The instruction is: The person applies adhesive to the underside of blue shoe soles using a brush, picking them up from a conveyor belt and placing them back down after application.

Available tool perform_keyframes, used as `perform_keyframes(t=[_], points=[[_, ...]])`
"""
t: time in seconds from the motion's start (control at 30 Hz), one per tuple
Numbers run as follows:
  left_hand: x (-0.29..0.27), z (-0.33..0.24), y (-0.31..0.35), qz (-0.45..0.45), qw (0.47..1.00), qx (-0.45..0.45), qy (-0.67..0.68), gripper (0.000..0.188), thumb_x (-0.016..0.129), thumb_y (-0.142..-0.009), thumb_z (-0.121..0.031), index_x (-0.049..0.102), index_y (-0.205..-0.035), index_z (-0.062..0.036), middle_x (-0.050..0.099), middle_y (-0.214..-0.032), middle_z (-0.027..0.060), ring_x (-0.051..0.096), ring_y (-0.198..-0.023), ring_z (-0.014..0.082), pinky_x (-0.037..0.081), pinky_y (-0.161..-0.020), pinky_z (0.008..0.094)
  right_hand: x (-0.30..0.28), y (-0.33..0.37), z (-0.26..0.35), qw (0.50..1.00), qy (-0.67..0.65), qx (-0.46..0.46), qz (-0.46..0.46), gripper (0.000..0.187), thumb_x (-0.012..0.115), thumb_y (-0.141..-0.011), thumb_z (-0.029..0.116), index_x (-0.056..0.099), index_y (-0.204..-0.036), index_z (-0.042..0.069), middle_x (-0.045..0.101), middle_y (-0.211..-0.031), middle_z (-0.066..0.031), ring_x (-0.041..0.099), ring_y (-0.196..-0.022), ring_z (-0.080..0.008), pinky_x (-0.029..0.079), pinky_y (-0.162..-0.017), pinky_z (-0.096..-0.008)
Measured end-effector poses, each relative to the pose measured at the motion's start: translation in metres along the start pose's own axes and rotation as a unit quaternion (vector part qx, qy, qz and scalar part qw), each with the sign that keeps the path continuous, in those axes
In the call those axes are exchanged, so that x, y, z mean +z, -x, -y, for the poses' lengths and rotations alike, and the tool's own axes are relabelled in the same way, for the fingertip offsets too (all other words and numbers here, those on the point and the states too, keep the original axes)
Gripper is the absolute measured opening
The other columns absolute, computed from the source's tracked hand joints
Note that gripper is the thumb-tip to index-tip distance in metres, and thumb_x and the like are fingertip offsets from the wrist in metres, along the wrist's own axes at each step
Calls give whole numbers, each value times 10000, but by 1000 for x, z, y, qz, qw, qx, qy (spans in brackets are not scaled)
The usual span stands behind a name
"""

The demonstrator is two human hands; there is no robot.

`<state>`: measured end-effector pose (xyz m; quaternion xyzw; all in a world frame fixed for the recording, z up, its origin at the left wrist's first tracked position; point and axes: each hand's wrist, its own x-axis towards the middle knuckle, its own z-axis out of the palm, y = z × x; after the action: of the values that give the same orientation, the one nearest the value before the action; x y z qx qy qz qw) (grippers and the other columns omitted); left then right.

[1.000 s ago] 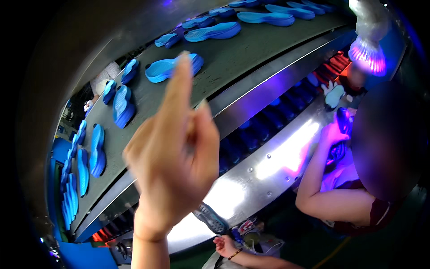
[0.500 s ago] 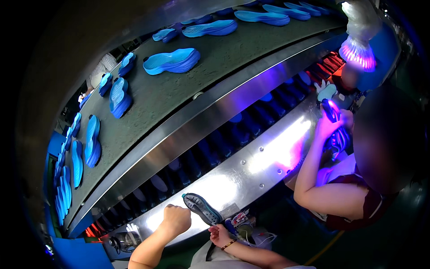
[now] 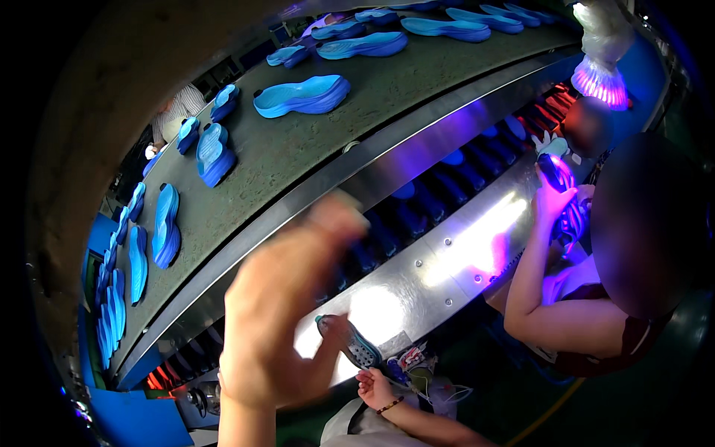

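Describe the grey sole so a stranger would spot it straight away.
Below the wide, dark belt runs a shiny metal ledge. Near its lower edge, just above the right hand and partly hidden by the left hand's thumb, lies the sole. It is grey with a dark edge, while the soles on the belt are bright blue.

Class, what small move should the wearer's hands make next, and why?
Perhaps close the right hand on the near end of the grey sole: that hand, loosely curled, lies right beside it, whereas the left hand is raised nearer the camera, apparently empty.
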<state>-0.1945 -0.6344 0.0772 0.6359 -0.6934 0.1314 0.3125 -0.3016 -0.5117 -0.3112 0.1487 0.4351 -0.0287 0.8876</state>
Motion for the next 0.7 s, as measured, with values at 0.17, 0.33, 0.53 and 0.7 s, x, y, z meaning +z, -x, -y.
perform_keyframes(t=[0.17, 0.33, 0.53, 0.7], points=[[13, -28, 2, 265, 961, 1, 79, 633, 654, -691, -218, 404, -1200, 63, 636, -906, 98, 619, -721, 245, 481, -669, 321, -15, -42, 8, 996, -40, -36, 66, 268, 489, -848, 310, 583, -820, 61, 615, -714, -54, 481, -540, -120, 357, -496, -250], [-25, -38, 46, -44, 990, -102, 82, 334, 528, -791, -151, 483, -1046, 61, 611, -781, 123, 584, -595, 186, 477, -634, 287, -1, -2, 11, 999, -6, 0, 49, 288, 479, -865, 341, 587, -849, 74, 604, -701, -41, 471, -536, -121, 346, -494, -247], [34, -34, -28, 381, 923, -21, 43, 492, 579, -692, -70, 457, -1157, 35, 589, -689, 119, 575, -603, 245, 453, -539, 326, -20, -28, 6, 985, -42, -76, 150, 317, 467, -866, 374, 582, -947, 90, 621, -806, -41, 508, -617, -106, 378, -530, -241], [67, -20, 61, 522, 779, -39, 346, 539, 499, -776, -63, 326, -1281, 14, 616, -827, 171, 595, -755, 293, 466, -682, 344, -58, -80, -2, 987, 87, -33, 129, 481, 380, -878, 458, 452, -1185, 94, 537, -1043, -109, 507, -945, -202, 391, -872, -342]])
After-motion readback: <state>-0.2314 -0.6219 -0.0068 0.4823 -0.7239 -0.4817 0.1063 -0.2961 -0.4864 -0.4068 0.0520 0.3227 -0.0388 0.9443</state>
